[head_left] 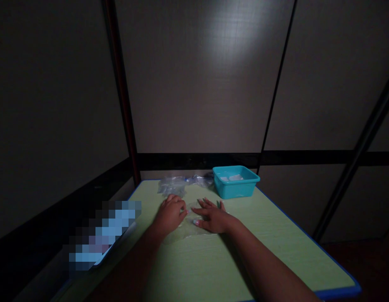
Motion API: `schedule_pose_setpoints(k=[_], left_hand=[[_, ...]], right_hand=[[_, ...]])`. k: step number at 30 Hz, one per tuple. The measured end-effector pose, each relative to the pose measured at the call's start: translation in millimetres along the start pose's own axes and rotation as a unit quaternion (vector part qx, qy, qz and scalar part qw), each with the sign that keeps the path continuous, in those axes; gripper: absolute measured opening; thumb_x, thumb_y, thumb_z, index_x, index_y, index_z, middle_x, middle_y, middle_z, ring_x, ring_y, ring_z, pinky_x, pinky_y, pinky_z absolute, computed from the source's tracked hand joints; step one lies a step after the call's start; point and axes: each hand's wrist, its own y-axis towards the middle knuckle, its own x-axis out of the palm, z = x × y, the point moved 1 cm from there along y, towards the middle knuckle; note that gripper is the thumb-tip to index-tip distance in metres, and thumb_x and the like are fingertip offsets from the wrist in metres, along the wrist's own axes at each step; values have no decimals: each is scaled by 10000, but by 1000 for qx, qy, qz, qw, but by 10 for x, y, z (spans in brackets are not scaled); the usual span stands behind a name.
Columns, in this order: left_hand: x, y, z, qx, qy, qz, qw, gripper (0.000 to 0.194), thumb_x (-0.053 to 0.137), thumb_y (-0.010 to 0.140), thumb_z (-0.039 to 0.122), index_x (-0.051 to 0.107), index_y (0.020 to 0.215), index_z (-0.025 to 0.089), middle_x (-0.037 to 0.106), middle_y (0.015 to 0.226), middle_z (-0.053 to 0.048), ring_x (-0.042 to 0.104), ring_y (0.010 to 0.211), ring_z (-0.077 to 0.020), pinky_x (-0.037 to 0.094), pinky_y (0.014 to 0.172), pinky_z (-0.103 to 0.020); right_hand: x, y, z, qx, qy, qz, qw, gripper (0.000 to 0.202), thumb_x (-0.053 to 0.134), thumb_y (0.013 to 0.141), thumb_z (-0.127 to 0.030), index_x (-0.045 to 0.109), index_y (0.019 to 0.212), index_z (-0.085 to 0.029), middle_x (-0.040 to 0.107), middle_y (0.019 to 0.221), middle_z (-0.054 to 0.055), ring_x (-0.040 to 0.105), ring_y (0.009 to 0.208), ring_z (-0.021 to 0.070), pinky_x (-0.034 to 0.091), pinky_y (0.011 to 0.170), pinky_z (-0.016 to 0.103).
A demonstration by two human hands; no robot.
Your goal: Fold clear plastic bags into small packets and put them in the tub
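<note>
Both of your hands are resting on the green table [276,251], two in count, with no other person's hands showing. Your left hand [171,214] is lying knuckles up with its fingers curled loosely onto one clear plastic bag [184,228]; whether those fingertips are pinching the film cannot be told in this dim light. Your right hand [213,218] is lying flat beside it, palm down, fingers spread and pressing on the same bag. The two hands are sitting close together, nearly touching at the fingertips. The bag is lying flat on the tabletop under and between them, reaching a little toward you; its contents cannot be made out.

To your left, at the near table edge, one flat blue-edged item [103,239] is lying, pixelated beyond reading.

Farther out, past your left hand, one heap of clear plastic bags [172,185] is lying at the far end of the table; the number in the heap cannot be counted. Beside that heap, to the right, one teal plastic tub [236,181] is standing upright near the far edge, holding pale items too small to count.

Behind the table, grey wall panels [197,84] are standing, divided by dark strips.
</note>
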Motion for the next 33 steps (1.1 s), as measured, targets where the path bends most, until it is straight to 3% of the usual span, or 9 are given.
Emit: schedule_pose_setpoints(k=[4, 10, 17, 24, 29, 33], left_hand=[[-10, 2, -49, -65, 47, -13, 997, 193, 601, 728, 384, 614, 833, 223, 573, 924, -49, 442, 1007, -247, 337, 840, -326], [34, -28, -106, -60, 39, -42, 997, 347, 678, 616, 467, 547, 825, 223, 549, 923, -35, 451, 961, -243, 347, 773, -295], [109, -10, -235, -71, 15, -26, 997, 149, 629, 702, 340, 550, 703, 214, 559, 880, -28, 437, 967, -224, 324, 785, -286], [85, 50, -266, -100, -7, 57, 993, 122, 512, 790, 264, 552, 693, 202, 573, 800, -40, 479, 880, -215, 335, 806, -320], [-9, 74, -260, -124, -34, 145, 981, 102, 475, 802, 240, 522, 871, 181, 564, 922, -86, 474, 954, -250, 346, 842, -374], [-68, 85, -121, -76, -89, 140, 983, 159, 391, 860, 288, 519, 841, 195, 592, 859, -34, 550, 839, -179, 422, 756, -284]], right_hand=[[5, -4, 5, 1, 9, -32, 999, 628, 377, 754, -669, 277, 1318, -412, 97, 1466, 36, 10, 1330, 289, -91, 931, 637], [-38, -13, 37, 10, 22, -45, 999, 640, 386, 738, -687, 282, 1312, -424, 89, 1467, 21, 11, 1330, 291, -48, 945, 635], [-49, -3, 66, 11, 32, -54, 998, 626, 428, 742, -654, 297, 1307, -419, 107, 1464, 30, 26, 1328, 298, -41, 944, 636], [-62, -6, 80, 5, 31, -59, 998, 624, 430, 730, -671, 315, 1293, -429, 118, 1460, 36, 27, 1328, 299, -45, 932, 649], [-65, -6, 71, 7, 27, -61, 998, 676, 457, 698, -688, 294, 1302, -431, 112, 1462, 15, -40, 1323, 310, -48, 938, 646], [-52, -6, 70, 11, 21, -62, 998, 706, 454, 687, -698, 267, 1313, -430, 89, 1465, 12, -43, 1323, 313, -46, 937, 646]])
